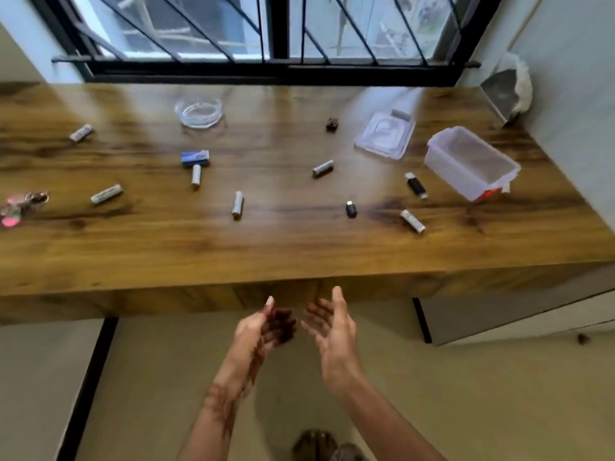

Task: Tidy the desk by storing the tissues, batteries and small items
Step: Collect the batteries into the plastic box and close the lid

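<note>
Several grey batteries lie scattered on the wooden desk (299, 247), among them a battery (237, 203) near the middle, another battery (322, 168) to its right and a battery (106, 194) at the left. An open clear plastic box (471, 161) stands at the right, with its lid (384, 134) lying beside it. A black USB stick (416, 185), a small black adapter (351, 208) and a blue-and-white packet (195, 158) also lie on the top. My left hand (263, 331) and my right hand (332, 331) hover open, palms facing, below the desk's front edge, holding nothing.
A glass ashtray (198, 113) sits at the back, a small dark clip (331, 124) near the lid, and a pink keychain (20, 206) at the far left edge. A tissue box (507, 91) hangs on the right wall. A barred window runs behind the desk.
</note>
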The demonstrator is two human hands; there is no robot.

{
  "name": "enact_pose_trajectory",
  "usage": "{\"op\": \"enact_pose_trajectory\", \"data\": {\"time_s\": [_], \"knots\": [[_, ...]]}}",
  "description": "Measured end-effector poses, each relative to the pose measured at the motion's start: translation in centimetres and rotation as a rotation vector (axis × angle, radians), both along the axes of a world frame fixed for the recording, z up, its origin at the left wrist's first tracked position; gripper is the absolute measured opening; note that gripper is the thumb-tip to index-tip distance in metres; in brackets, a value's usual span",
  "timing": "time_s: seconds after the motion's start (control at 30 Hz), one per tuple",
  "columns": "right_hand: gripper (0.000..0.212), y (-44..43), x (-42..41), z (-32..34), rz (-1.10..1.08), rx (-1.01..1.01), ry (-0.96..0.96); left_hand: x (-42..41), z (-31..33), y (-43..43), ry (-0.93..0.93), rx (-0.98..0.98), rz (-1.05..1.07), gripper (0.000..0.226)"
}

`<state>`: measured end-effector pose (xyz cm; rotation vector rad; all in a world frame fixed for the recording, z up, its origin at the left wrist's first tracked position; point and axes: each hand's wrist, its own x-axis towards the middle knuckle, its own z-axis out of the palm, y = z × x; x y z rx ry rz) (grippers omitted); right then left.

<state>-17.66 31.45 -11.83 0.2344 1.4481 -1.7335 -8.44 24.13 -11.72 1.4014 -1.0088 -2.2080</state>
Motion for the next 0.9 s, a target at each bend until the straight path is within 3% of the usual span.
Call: {"op": "enact_pose_trajectory", "data": {"time_s": [0.1,0.2,0.3,0.4,0.47,0.57,0.8,0.9], "knots": [[0.083,0.2,-0.5,-3.7,-0.085,-0.015,-0.299,0.5,-3.7,0.8,0.082,0.257,0.111,0.051],[0.116,-0.3,-2.3,-6.2,-0.240,-0.093,-0.392,-0.2,-6.0,0.4,0.175,0.364,0.278,0.067],[0.128,-0.9,-4.2,-7.5,-0.330,-0.165,-0.443,-1.6,-7.4,-0.5,0.232,0.373,0.353,0.085],[0.128,-1.3,-5.3,-8.5,-0.341,-0.260,-0.475,-2.7,-7.5,-1.3,0.275,0.358,0.376,0.131],[0.123,-1.5,-5.6,-8.8,-0.352,-0.262,-0.482,-3.3,-7.7,-1.5,0.304,0.336,0.362,0.118],[0.123,-1.8,-5.8,-8.5,-0.359,-0.252,-0.479,-4.0,-8.7,-1.7,0.322,0.363,0.399,0.061],[0.113,-1.2,-5.8,-7.5,-0.358,-0.233,-0.493,-4.5,-8.6,-1.4,0.320,0.344,0.430,0.038],[0.109,-0.9,-5.9,-7.4,-0.342,-0.223,-0.479,-4.6,-8.3,-1.0,0.305,0.336,0.449,0.048]]}}
